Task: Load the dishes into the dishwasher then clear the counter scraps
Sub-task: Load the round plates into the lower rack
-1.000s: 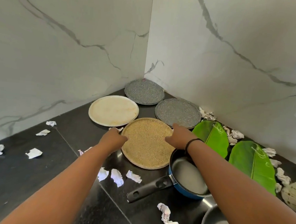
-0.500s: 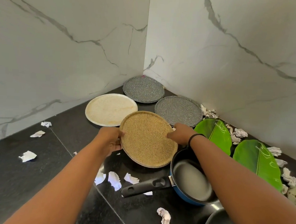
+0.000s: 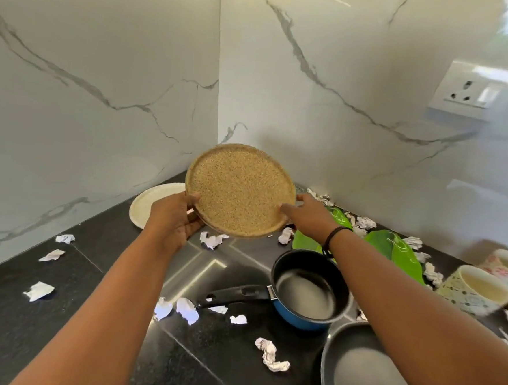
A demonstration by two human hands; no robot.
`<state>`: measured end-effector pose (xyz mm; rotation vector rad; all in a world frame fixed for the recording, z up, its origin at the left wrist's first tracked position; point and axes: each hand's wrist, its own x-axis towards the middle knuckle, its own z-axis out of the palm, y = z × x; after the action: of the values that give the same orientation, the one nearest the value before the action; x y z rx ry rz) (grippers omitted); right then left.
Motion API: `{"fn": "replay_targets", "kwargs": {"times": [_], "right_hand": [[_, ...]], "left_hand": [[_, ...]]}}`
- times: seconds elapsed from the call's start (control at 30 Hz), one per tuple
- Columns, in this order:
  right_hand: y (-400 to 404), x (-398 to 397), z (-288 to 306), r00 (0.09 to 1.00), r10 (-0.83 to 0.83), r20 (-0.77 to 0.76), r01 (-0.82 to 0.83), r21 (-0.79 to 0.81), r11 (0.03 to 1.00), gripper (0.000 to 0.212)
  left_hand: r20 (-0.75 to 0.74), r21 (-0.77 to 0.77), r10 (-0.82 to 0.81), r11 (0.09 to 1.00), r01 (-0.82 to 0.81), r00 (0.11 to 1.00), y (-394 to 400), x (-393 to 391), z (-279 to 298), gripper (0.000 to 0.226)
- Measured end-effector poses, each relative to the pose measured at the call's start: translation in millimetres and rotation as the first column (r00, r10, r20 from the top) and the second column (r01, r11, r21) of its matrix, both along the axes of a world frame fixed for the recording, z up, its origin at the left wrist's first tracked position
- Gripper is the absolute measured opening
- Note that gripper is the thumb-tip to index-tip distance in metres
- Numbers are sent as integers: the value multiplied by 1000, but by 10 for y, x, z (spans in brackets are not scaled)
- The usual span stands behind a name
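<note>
plate [image 3: 240, 191]: speckled, matt | counter [image 3: 57, 323]: glossy stone | scraps [image 3: 271, 356]: crumpled paper

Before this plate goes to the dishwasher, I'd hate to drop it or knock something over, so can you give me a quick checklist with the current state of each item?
1. Both hands on the round speckled tan plate: ok; left hand holds the near-left rim, right hand the right rim.
2. Plate clear of the counter: ok, lifted and tilted toward the camera.
3. Plate empty: ok, nothing visible on its face.
4. Blue saucepan with black handle clear of the arms: not ok, it sits just under the right forearm.
5. Patterned mugs safe: cannot tell, they are blurred at the right edge.
6. Dishwasher open and ready: cannot tell, out of view.
</note>
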<state>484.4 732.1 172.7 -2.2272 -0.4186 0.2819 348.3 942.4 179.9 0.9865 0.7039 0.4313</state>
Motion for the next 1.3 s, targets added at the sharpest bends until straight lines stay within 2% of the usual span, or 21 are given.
{"fn": "replay_targets", "kwargs": {"times": [0.13, 0.23, 0.3, 0.37, 0.43, 0.57, 0.83, 0.93, 1.1, 1.3], "right_hand": [[-518, -175, 208, 971, -217, -99, 236, 262, 936, 34], [-1085, -364, 234, 887, -346, -306, 454, 446, 772, 7], [-1458, -492, 217, 800, -373, -469, 588, 491, 643, 15], [-1838, -642, 220, 731, -389, -561, 672, 489, 556, 15], [-2188, -784, 218, 686, -396, -610, 718, 485, 499, 9], [-2916, -1153, 195, 650, -428, -628, 760, 538, 366, 31], [-4518, -2232, 68, 549, -515, -658, 811, 569, 139, 25], [-5276, -2819, 20, 491, -549, -676, 819, 573, 27, 22], [-6516, -3929, -82, 377, -643, -666, 796, 588, -142, 20], [-7606, -5160, -283, 123, -687, -716, 778, 499, -382, 12]], "left_hand": [[7, -59, -167, 984, 167, 986, -451, 31, 60, 9], [17, -80, -298, 951, 298, 955, -890, 79, 47, 11], [16, -101, -385, 918, 384, 923, -1196, 91, 27, 10], [10, -120, -464, 879, 462, 886, -1524, 100, 6, 11], [6, -129, -514, 850, 511, 858, -1841, 87, -17, 10], [-17, -109, -582, 809, 577, 813, -2549, 12, -40, 4], [-42, -83, -717, 697, 713, 696, -4227, -458, -115, 5], [-62, -104, -781, 625, 774, 622, -5026, -806, -199, 6], [-46, -138, -898, 439, 888, 437, -6439, -1390, -324, 4], [-92, -124, -988, 133, 983, 122, -7860, -2035, -458, 8]]}}
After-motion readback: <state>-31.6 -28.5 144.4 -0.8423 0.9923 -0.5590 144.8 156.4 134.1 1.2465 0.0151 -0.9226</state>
